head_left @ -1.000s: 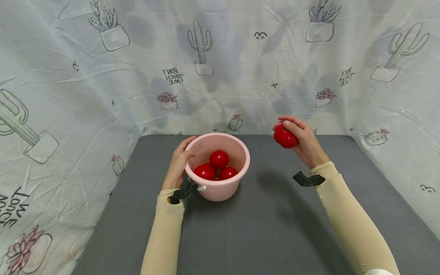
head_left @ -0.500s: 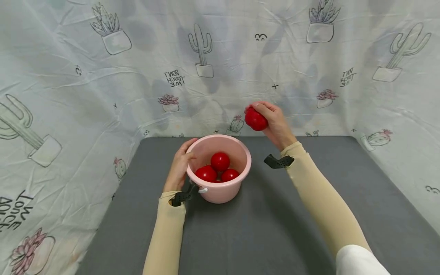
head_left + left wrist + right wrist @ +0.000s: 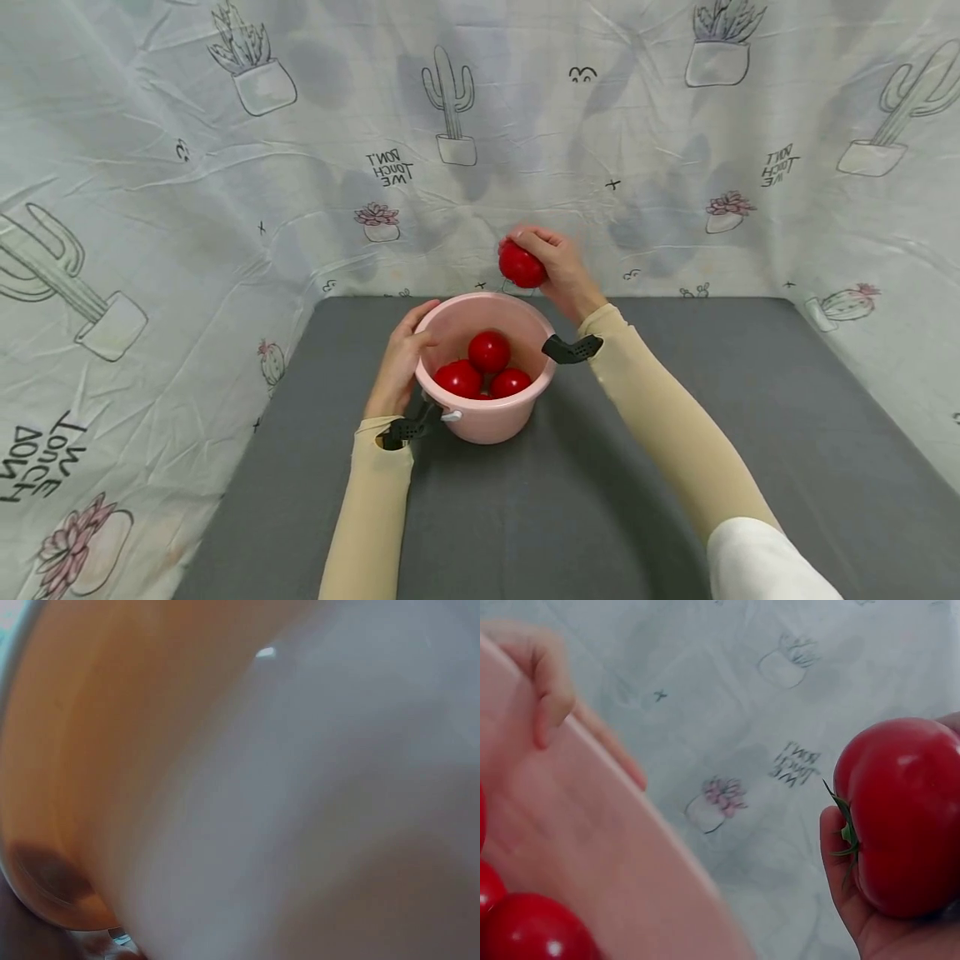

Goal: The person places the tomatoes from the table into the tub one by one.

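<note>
A pink bucket (image 3: pixel 487 425) stands on the grey table with several red tomatoes (image 3: pixel 489 352) inside. My left hand (image 3: pixel 400 358) grips the bucket's left rim, its thumb over the inner side. Above and just behind the bucket's far right rim, my right hand (image 3: pixel 562 268) holds another tomato (image 3: pixel 522 265). The right wrist view shows that this tomato (image 3: pixel 904 817) has a green stem and that fingers curl beneath it. Close up and blurred, the bucket wall (image 3: pixel 210 787) fills the left wrist view.
A dark grey table (image 3: pixel 480 517) spreads around the bucket. White fabric (image 3: pixel 525 108) printed with cacti hangs behind it and at both sides. A small white handle joint (image 3: pixel 452 415) juts from the bucket's front left.
My right hand has carried its tomato leftward from the right side to above the bucket's far rim. The left hand keeps its grip on the rim.
</note>
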`<control>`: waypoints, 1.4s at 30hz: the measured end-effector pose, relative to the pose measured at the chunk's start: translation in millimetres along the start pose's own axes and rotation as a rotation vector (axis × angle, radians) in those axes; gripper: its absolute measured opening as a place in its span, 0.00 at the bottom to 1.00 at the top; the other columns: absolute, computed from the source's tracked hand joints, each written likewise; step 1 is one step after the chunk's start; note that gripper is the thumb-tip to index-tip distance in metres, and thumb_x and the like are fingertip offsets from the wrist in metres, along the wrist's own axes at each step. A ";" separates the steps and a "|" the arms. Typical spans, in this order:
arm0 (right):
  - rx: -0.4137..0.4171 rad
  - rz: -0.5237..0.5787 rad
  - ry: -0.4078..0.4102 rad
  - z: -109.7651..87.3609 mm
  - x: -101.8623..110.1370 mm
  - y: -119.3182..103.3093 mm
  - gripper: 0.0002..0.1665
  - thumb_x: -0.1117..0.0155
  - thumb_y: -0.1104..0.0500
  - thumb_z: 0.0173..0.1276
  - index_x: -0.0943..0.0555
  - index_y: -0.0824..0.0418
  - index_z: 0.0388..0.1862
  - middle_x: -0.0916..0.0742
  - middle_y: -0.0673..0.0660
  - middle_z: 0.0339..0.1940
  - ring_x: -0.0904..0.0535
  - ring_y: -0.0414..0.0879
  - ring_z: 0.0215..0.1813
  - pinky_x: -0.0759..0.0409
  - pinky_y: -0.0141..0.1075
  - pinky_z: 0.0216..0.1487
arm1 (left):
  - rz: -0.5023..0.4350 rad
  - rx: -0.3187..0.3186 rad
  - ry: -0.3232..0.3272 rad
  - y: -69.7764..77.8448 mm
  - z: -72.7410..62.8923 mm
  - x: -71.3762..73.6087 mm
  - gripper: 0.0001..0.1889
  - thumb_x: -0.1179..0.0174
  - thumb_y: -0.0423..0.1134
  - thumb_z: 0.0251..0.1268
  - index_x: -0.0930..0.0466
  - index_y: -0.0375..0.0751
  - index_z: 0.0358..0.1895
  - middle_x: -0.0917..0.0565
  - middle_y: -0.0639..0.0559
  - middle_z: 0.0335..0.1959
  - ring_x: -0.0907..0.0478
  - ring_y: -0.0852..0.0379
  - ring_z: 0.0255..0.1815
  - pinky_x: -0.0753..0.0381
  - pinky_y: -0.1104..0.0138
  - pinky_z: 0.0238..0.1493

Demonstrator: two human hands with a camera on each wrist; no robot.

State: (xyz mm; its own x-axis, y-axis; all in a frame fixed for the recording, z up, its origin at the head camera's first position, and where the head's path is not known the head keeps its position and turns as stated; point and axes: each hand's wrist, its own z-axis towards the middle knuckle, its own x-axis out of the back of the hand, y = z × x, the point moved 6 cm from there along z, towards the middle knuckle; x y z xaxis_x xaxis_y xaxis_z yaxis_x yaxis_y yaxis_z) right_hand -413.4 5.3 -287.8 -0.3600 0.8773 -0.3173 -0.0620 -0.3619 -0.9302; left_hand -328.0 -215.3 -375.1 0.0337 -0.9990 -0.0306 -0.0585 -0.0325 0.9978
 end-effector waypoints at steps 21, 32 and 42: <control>-0.071 -0.193 -0.085 2.1 -6.4 35.1 0.10 0.36 0.54 0.72 0.14 0.56 0.45 0.11 0.50 0.39 0.17 0.46 0.46 0.14 0.34 0.44 | 0.004 0.001 -0.004 0.6 2.9 -0.1 0.32 0.53 0.30 0.65 0.32 0.51 0.74 0.31 0.50 0.74 0.34 0.46 0.70 0.30 0.49 0.72; -0.039 -0.287 -0.160 2.4 -11.3 37.4 0.11 0.37 0.54 0.73 0.14 0.59 0.45 0.11 0.53 0.39 0.16 0.53 0.48 0.14 0.36 0.50 | 0.003 0.003 -0.007 0.6 2.9 1.4 0.32 0.53 0.30 0.66 0.34 0.49 0.75 0.31 0.50 0.74 0.34 0.46 0.71 0.30 0.49 0.73; -0.055 -0.292 -0.174 3.7 -13.3 37.4 0.18 0.37 0.56 0.74 0.18 0.70 0.50 0.11 0.56 0.38 0.15 0.55 0.47 0.15 0.36 0.54 | 0.000 0.006 -0.006 -0.2 3.1 1.1 0.33 0.53 0.29 0.65 0.33 0.50 0.75 0.31 0.50 0.74 0.34 0.46 0.71 0.30 0.49 0.73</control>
State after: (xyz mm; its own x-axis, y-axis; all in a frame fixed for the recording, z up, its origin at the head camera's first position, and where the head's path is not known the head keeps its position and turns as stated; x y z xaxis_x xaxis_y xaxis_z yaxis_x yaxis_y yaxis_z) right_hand -414.4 -21.0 -317.7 -0.4882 0.8727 -0.0044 -0.1376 -0.0820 -0.9871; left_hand -331.0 -216.5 -375.5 0.0277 -0.9991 -0.0310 -0.0648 -0.0327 0.9974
